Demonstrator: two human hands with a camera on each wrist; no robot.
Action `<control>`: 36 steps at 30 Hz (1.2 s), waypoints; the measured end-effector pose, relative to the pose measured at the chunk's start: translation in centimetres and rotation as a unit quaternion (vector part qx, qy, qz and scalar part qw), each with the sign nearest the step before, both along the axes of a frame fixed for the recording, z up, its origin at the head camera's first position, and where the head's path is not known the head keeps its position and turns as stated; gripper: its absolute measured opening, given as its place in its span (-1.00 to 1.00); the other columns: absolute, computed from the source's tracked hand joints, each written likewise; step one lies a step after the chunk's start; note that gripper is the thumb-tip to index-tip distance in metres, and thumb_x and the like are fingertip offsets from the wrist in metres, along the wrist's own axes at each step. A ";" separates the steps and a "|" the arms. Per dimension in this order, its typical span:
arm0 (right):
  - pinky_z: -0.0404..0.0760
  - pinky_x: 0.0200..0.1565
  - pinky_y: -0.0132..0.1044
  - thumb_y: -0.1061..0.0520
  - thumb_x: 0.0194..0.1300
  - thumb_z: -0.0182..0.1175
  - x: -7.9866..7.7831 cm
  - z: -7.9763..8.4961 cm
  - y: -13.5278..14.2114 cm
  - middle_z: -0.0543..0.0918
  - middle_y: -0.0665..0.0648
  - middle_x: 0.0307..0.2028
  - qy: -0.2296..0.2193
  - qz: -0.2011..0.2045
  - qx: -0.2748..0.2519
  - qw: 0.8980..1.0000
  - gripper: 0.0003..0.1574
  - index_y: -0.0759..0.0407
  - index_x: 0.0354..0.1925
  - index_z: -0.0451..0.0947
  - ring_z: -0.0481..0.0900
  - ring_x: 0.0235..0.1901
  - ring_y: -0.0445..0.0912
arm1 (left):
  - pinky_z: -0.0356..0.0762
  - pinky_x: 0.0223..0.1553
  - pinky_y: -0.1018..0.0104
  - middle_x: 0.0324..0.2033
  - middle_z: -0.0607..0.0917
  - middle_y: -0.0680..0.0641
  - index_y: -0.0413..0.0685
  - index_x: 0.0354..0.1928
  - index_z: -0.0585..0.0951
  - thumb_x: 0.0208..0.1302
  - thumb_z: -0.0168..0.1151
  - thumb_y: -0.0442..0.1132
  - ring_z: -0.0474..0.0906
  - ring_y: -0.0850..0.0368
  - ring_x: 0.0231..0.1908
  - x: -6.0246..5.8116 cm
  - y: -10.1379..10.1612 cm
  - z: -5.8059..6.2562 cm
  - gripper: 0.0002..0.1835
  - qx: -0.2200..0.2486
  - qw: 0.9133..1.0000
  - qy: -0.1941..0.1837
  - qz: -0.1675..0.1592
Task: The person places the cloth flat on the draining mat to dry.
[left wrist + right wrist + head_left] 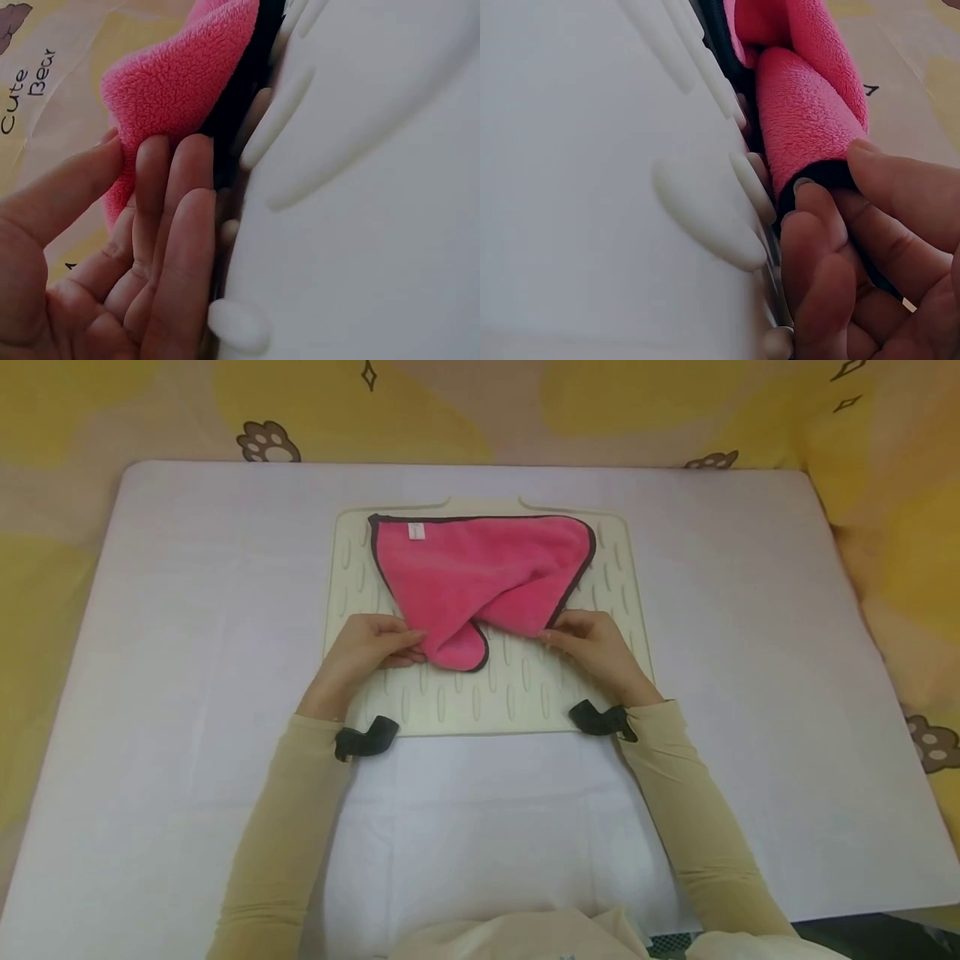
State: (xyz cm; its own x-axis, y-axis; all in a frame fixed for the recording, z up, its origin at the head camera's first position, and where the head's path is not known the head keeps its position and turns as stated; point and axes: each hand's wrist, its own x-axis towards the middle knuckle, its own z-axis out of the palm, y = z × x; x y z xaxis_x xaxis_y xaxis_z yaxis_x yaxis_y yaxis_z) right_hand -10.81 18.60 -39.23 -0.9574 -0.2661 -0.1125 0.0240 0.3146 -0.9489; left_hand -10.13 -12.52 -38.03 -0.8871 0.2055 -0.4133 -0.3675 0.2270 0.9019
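A pink cloth (480, 560) with dark edging and a small white label lies partly folded over a cream ridged mat (495, 702). My left hand (372, 643) pinches the cloth's lower left edge between thumb and fingers; the left wrist view shows the fuzzy pink cloth (180, 82) at the fingertips of that hand (112, 247). At the lower right edge, my right hand (596, 647) pinches the dark border. In the right wrist view, thumb and fingers of the right hand (877, 247) hold the cloth's corner (810, 112). Between the hands, a rounded flap of cloth hangs toward me.
The mat rests on a table with a white cover (187, 652). Behind it hangs a yellow and beige patterned fabric (480, 410) with paw prints. Dark wrist mounts (367, 739) sit on both wrists near the mat's front edge.
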 end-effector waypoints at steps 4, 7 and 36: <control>0.43 -0.42 -0.39 0.20 0.25 0.24 0.0 0.1 0.0 0.55 0.10 -0.51 -0.007 -0.012 -0.020 1.000 -0.81 0.38 -0.33 0.59 0.42 -0.47 -0.12 | 0.61 -0.22 0.36 -0.37 0.70 -0.10 -0.42 -0.19 0.60 0.30 0.20 -0.29 0.68 0.15 -0.34 0.1 -0.3 0.0 -0.76 0.029 0.999 0.008 0.015; 0.45 -0.46 -0.39 0.20 0.26 0.23 -0.1 0.1 0.0 0.57 0.13 -0.51 -0.015 -0.023 -0.036 0.999 -0.82 0.36 -0.35 0.58 0.44 -0.50 -0.12 | 0.61 -0.22 0.34 -0.39 0.69 -0.10 -0.37 -0.27 0.60 0.30 0.19 -0.30 0.67 0.12 -0.34 0.1 -0.8 0.0 -0.81 0.064 0.997 0.009 0.035; 0.46 -0.44 -0.36 0.46 0.02 -0.10 0.0 0.7 0.3 0.57 0.02 -0.58 -0.025 -0.124 -0.273 0.954 -0.57 0.14 -0.58 0.64 0.45 -0.53 -0.15 | 0.61 -0.36 0.39 -0.49 0.66 0.01 -0.07 -0.47 0.65 0.31 0.12 -0.40 0.61 0.19 -0.47 -0.1 -1.8 0.1 -0.78 0.136 0.985 0.036 0.103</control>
